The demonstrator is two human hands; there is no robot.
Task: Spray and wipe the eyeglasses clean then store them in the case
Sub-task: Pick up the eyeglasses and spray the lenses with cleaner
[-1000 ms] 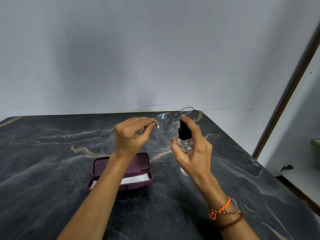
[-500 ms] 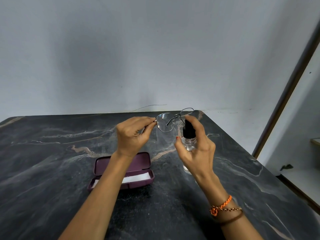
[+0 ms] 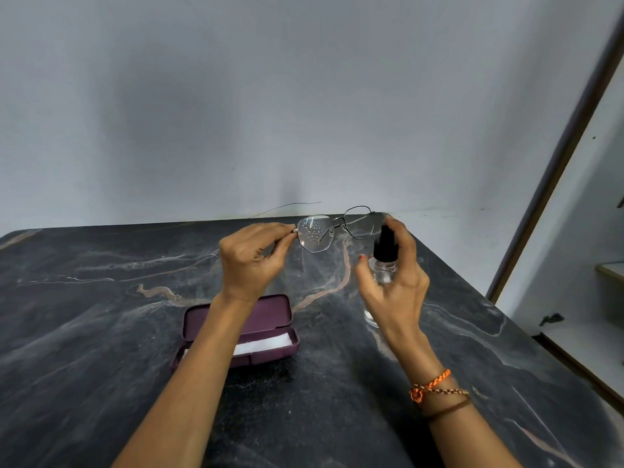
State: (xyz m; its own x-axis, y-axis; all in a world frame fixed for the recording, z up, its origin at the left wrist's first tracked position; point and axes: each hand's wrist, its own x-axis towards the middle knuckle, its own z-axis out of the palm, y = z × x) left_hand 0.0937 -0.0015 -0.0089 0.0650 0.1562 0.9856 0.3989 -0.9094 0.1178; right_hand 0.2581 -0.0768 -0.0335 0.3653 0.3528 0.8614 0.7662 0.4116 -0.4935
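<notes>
My left hand (image 3: 251, 256) pinches the thin-framed eyeglasses (image 3: 315, 233) by the left hinge and holds them above the table. The near lens is speckled with droplets. My right hand (image 3: 395, 285) grips a small clear spray bottle (image 3: 383, 261) with a black nozzle, forefinger on top, just right of the glasses. A purple glasses case (image 3: 273, 310) lies open on the table below my left forearm, with a white cloth (image 3: 266, 344) inside it.
The dark marble table (image 3: 101, 315) ends at a right edge near a white wall and a brown door frame (image 3: 553, 173). A thin wire (image 3: 287, 207) lies along the wall base behind the table.
The bottle and my right hand have shifted to the right, away from the near lens. Droplets now cover that lens. My left hand keeps its hold on the glasses.
</notes>
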